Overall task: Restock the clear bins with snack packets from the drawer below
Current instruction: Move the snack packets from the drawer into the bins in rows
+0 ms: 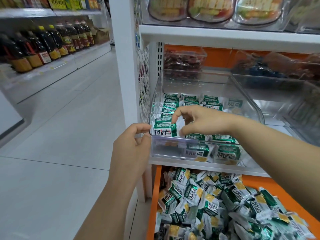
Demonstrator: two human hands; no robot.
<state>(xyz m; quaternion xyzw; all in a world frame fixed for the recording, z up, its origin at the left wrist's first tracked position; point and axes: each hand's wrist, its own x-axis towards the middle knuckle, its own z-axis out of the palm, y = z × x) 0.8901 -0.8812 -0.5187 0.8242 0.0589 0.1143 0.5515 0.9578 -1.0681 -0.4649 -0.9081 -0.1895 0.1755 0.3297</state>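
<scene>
Your left hand (133,146) pinched the front-left corner of the clear bin (173,150). The thumb was on the rim and the fingers were curled against the front wall just under it.

Your right hand (199,122) was over the rim and inside the bin, fingers curled downward. Its thumb and forefinger pinched the right edge of the front packet (164,129). That packet stood on edge, just right of your left thumb, against the bin's left wall.

Beyond your right fingertips, more green-and-white packets (170,105) stood in a row along that same wall, with further rows toward the back. Under your right wrist, flat packets (226,153) lay at the front of the bin, pressed to the clear front wall.

Below both hands, the orange drawer (156,193) was open, heaped with loose packets (207,205) of the same kind in no order.

Right of your right forearm sat a second clear bin (285,104); its contents were too blurred to tell. Past your right hand at the back of the shelf, a small tub (183,63) held dark red snacks. Above it, the upper shelf (225,36) carried clear pouches.

Far left of your left hand, across the tiled floor (60,135), oil bottles (43,45) lined a low shelf.
</scene>
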